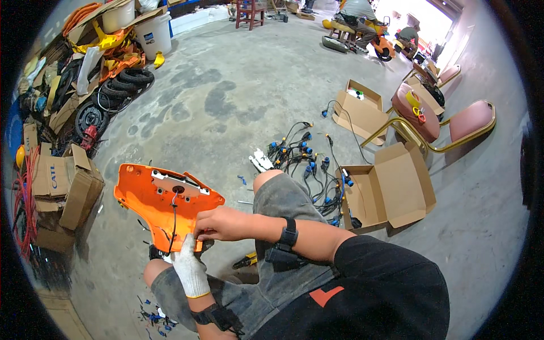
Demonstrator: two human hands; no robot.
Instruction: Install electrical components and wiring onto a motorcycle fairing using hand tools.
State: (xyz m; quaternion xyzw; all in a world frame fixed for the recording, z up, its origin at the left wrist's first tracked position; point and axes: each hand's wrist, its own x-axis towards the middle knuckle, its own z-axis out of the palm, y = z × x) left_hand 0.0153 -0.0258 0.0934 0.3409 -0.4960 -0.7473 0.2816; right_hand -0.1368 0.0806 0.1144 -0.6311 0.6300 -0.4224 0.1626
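Over the knees, the gloved left hand point(188, 267) grips the lower edge of an orange panel point(164, 203); the bare right hand point(222, 223) pinches the same edge beside a black wire point(174, 218). Beyond the right knee lie cables point(303, 161), then 2 open boxes point(391, 187), then chairs point(447, 122).
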